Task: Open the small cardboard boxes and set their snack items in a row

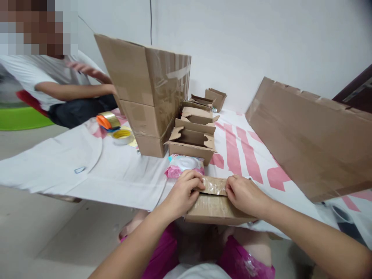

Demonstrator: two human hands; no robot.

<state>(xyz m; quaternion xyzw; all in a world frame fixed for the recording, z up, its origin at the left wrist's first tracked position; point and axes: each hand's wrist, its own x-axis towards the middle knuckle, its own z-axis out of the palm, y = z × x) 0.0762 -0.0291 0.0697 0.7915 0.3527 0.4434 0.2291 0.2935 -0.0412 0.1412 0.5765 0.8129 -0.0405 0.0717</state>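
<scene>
A small cardboard box (216,211) lies near the front edge of the table, with shiny clear tape across its top. Its flap (214,186) is slightly raised, and a dark gap shows beneath it. The fingers of my left hand (184,193) are closed on the flap's left end. At the right end, my right hand (247,195) grips the same flap with curled fingers. Just beyond my left hand sits a pink and white wipes packet (185,164). Behind that stands an open cardboard box (190,149) with its flaps up.
Taped cartons (162,100) form a tall stack behind left. More open boxes (200,114) line up beside it. A large cardboard sheet (314,135) leans at right. Tape rolls (122,135) lie on the white cloth (116,186). Another person (69,85) sits at the far left.
</scene>
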